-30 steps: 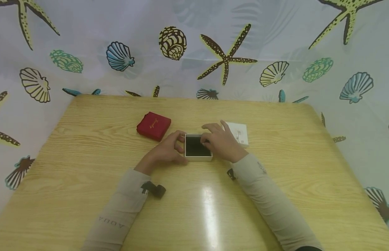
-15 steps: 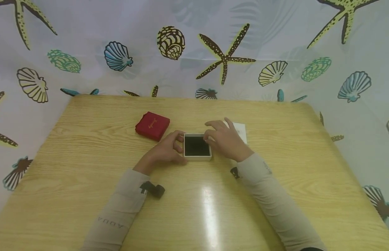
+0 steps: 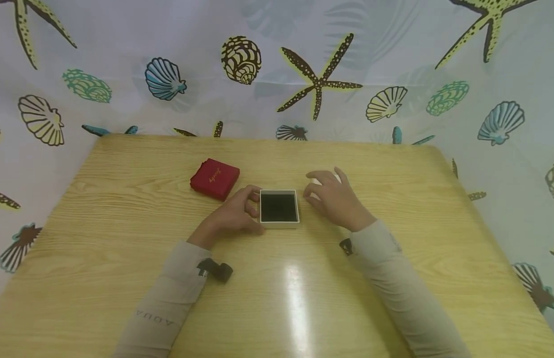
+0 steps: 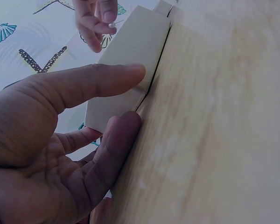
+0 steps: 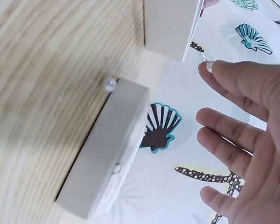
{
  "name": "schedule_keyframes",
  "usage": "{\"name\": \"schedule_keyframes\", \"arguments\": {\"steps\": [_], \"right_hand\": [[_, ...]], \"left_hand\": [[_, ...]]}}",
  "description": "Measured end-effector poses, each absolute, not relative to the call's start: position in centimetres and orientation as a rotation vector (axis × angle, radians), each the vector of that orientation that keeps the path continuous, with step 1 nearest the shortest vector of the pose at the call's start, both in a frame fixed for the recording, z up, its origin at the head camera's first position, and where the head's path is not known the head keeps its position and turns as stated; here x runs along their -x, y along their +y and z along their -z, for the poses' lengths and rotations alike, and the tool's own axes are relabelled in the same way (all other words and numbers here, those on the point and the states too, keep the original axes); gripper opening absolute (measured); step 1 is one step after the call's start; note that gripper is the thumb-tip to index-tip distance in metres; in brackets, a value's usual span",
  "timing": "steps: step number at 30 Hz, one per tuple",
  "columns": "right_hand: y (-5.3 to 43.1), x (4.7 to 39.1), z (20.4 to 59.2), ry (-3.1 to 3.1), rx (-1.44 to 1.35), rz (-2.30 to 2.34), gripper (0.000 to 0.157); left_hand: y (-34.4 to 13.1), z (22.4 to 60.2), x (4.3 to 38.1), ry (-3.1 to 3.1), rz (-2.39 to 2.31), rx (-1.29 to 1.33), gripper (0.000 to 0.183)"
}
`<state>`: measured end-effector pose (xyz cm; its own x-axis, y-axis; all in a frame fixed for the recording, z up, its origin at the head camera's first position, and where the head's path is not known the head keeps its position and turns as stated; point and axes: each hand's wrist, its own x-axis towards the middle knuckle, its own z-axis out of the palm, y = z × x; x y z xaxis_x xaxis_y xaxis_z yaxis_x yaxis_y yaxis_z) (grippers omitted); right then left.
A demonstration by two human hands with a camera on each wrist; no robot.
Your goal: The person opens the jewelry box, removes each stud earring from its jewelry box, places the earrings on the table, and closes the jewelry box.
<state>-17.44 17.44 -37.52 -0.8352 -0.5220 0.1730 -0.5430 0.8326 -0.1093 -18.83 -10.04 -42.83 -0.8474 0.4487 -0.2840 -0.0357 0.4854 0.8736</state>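
A small white box [image 3: 279, 225] with a dark pad inside stands open on the table. My left hand [image 3: 236, 211] holds its left end; in the left wrist view the thumb lies along the box's side wall and the other fingers bend round the corner. Just right of the box, my right hand [image 3: 334, 201] is raised, thumb and index finger pinching a pearl earring [image 5: 209, 66] with a thin pin. The other fingers of that hand are spread. A second pearl [image 5: 110, 84] lies on the wood beside the white lid [image 5: 105, 151], which my right hand mostly hides in the head view.
Left of the box and farther back lies a red pouch-like case [image 3: 215, 179] with gold lettering. The wooden table [image 3: 277, 298] ends at the back against a white curtain [image 3: 192, 30] printed with shells and starfish.
My right hand has moved off the box's right part toward the right, uncovering the dark pad and covering the white lid. My left hand keeps its place at the box.
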Motion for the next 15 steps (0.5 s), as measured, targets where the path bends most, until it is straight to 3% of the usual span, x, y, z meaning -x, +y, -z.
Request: {"name": "schedule_keyframes", "arguments": {"steps": [15], "right_hand": [[20.7,16.8,39.0,-2.918,-0.768,-0.214,0.007]], "left_hand": [[-10.0,42.8,18.8,2.249,-1.346,-0.335,0.089]]}}
